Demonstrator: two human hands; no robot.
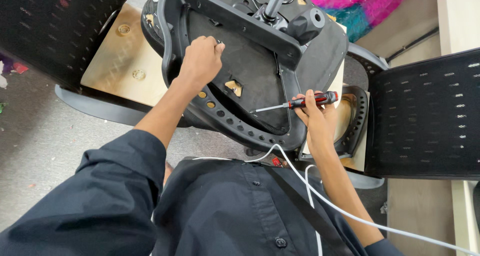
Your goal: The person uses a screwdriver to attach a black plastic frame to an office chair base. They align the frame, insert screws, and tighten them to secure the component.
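An upturned black office chair seat (250,61) lies in front of me, its plastic underside facing up with a metal post (276,1) and a black knob (307,23). My left hand (201,60) rests on the seat's underside, its fingers pinched at a small spot near the upper middle; whether it holds anything is hidden. A red and black screwdriver (300,102) is gripped in my right hand (315,117), its thin metal shaft pointing left, with the tip close to the seat's lower rim.
Mesh chair backs stand at the far left (55,26) and at the right (425,116). Wooden seat boards (125,61) lie under the seat. A white cable (320,196) runs across my dark shirt. Pink and teal fabric (360,3) lies at the top. Grey floor (45,146) shows at left.
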